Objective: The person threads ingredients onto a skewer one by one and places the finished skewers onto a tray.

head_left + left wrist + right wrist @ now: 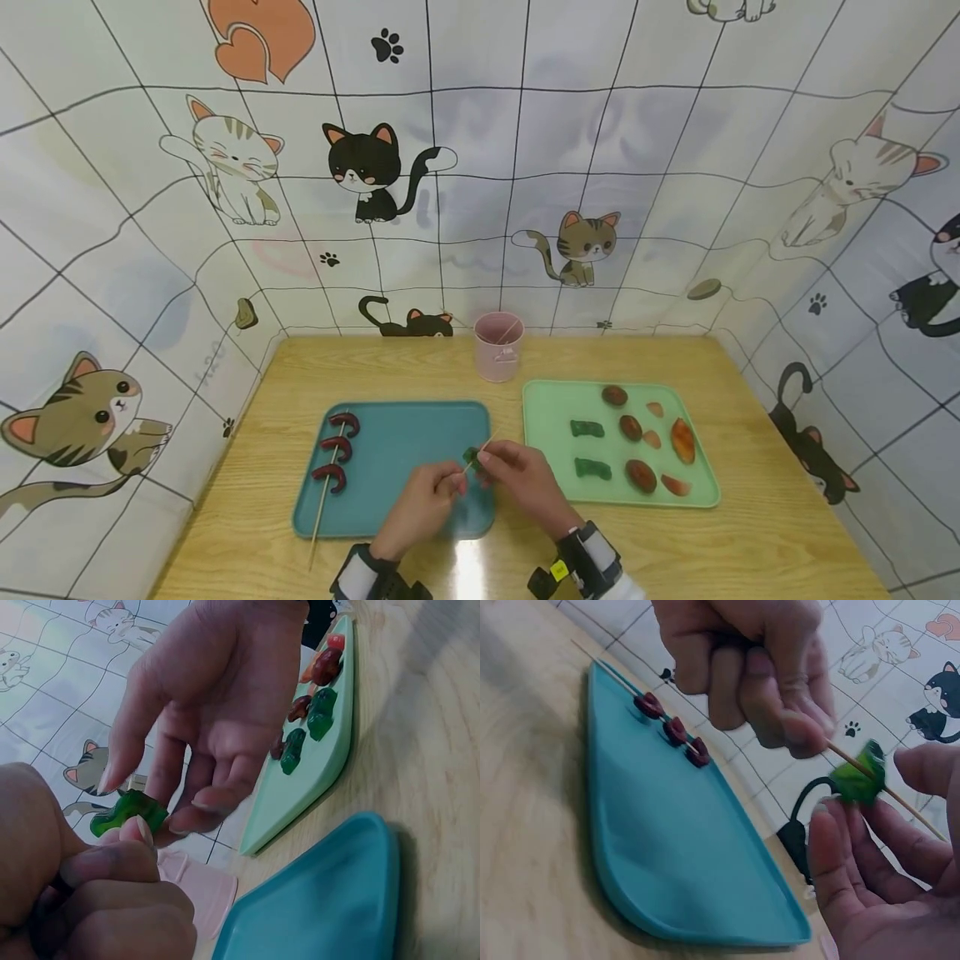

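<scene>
My left hand (422,502) pinches a thin wooden skewer (846,755) between thumb and curled fingers. A translucent green gummy-like piece (857,780) is threaded on the skewer, whose tip sticks out past it. My right hand (525,482) is around that tip, its fingers loosely bent. In the right wrist view its fingertips are against or very near the green piece, while the thumb stands a little apart. Both hands are above the right part of a blue tray (405,433). On that tray's left side lies another skewer (321,508) bearing three dark red curved pieces (342,448).
To the right, a light green tray (551,400) carries two green pieces (592,468), several brown oval pieces (641,475), an orange piece (682,440) and small pale orange pieces. A pink cup (498,350) with a stick in it stands at the table's back edge.
</scene>
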Demonstrator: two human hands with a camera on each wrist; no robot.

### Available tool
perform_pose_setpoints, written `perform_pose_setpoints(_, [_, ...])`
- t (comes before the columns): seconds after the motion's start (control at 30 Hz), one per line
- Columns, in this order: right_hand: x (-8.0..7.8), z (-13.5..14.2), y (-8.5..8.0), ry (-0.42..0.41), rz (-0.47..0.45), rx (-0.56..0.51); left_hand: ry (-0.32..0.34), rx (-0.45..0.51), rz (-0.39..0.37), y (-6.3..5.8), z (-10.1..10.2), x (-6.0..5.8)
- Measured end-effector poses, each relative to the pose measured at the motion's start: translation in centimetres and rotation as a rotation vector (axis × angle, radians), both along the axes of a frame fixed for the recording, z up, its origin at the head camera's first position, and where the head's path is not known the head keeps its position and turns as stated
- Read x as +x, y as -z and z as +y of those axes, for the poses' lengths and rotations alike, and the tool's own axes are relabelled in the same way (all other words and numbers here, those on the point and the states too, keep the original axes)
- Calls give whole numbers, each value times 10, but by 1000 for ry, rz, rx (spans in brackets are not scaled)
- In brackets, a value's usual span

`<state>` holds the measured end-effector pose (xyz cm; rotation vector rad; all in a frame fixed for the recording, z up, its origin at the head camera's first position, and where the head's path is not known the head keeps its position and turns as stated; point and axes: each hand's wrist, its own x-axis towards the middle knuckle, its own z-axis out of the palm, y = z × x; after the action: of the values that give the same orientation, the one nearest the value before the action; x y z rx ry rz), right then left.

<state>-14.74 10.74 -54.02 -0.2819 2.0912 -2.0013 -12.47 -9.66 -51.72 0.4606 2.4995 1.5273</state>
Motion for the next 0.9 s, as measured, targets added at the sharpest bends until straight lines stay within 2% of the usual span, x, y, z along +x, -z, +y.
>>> perform_pose_setpoints(0.17, [-9, 19, -7, -31, 67, 65, -15, 5, -10, 0, -5, -2])
perform_pose_setpoints(0.4, [-22, 49, -17, 66, 242, 304, -34, 3, -46, -2, -13, -3])
perform_pose_setpoints(0.53, [-31, 69, -17, 99, 309, 374, -46, -6, -44, -1, -16, -2])
perform_pose_setpoints(0.67, [-41, 91, -13, 132, 348, 467, -40, -8, -47, 2, -18, -3])
perform_pose_setpoints(0.9, [-56, 130, -6, 142, 308, 668, -33, -30, -56, 5, -22, -2])
